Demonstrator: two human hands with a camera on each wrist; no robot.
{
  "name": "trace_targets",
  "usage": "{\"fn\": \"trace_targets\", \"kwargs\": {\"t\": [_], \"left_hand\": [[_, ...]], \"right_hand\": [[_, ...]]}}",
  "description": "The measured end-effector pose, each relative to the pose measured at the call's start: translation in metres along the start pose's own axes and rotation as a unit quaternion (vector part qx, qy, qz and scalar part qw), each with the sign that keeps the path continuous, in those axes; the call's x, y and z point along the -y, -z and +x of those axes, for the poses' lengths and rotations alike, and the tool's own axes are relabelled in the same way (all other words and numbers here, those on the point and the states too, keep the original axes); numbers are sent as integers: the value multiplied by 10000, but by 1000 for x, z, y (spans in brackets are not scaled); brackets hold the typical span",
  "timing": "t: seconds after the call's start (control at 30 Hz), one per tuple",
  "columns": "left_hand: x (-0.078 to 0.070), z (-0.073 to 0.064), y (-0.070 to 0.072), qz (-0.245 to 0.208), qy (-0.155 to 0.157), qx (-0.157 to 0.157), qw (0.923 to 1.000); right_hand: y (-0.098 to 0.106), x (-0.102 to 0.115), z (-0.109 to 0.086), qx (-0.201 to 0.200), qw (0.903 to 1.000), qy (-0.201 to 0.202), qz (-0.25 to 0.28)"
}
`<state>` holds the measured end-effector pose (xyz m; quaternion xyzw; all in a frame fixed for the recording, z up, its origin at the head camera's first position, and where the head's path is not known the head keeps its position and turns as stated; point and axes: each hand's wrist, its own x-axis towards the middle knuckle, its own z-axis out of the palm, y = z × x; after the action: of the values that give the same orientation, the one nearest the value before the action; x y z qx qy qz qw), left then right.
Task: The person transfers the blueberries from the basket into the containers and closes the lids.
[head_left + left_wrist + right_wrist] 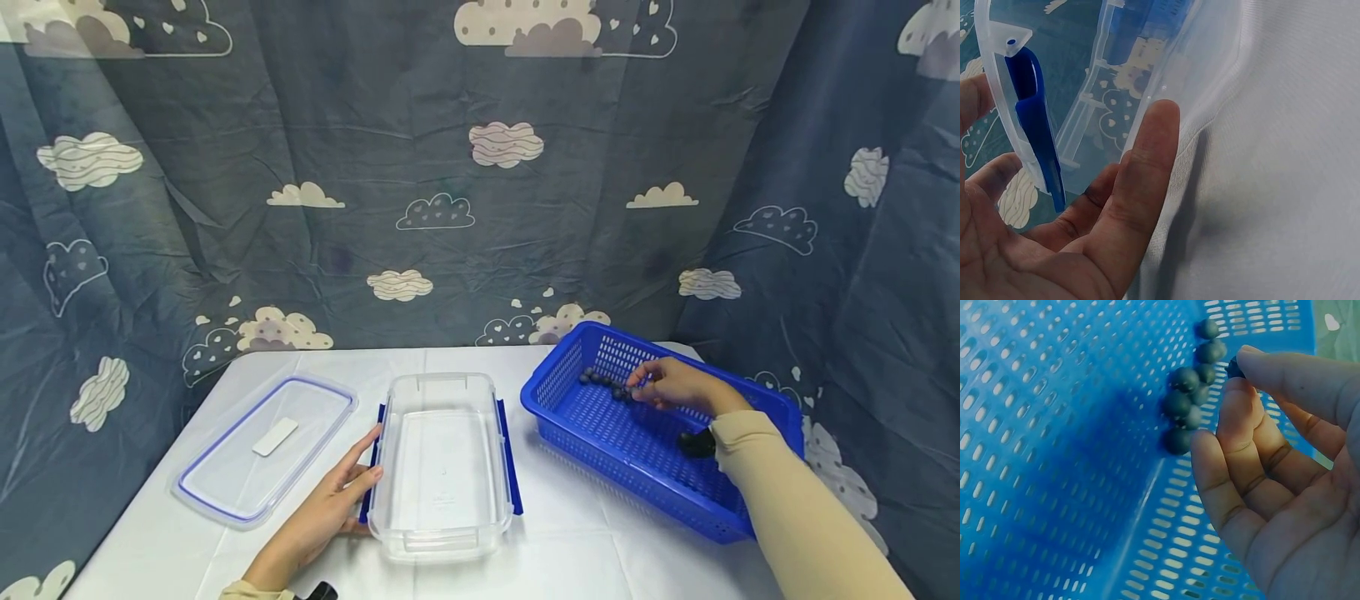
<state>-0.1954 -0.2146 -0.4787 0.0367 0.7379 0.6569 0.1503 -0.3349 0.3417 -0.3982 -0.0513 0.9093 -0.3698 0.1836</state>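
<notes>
A small dark berry [1235,367] is being pinched between the thumb and a fingertip of the right hand [675,387], inside the blue basket [600,442]. More berries [1188,406] are lying in a row just beyond those fingertips, against the basket's far wall. The left hand [330,508] is resting with fingers straight against the side of the clear container [442,467], seemingly steadying it. The lid [262,450] is lying beyond that hand.

Clear container [442,467] as landmark: I see bare tablecloth [570,550] in front and right of it; blue basket [600,442] wall blocks farther right, lid [262,450] lies left.
</notes>
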Motion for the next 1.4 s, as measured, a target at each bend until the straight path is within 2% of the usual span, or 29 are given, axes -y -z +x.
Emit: {"fn": "trace_targets", "kwargs": {"t": [0.3,0.77,1.07,1.27,1.4], "left_hand": [[2,-1,1,4,0,25,10000],[4,0,1,-45,-22,15,10000],[4,1,1,-62,-38,51,10000],[2,1,2,-16,-76,65,9999],[1,1,1,-26,-80,55,9999]], "right_hand": [[1,21,-5,-13,9992,389,-97],[-12,82,-6,123,9944,1043,-59],[-32,123,2,228,9897,1395,-215],[-53,150,9,300,9838,1749,-261],[-70,168,14,465,9823,1809,-114]]}}
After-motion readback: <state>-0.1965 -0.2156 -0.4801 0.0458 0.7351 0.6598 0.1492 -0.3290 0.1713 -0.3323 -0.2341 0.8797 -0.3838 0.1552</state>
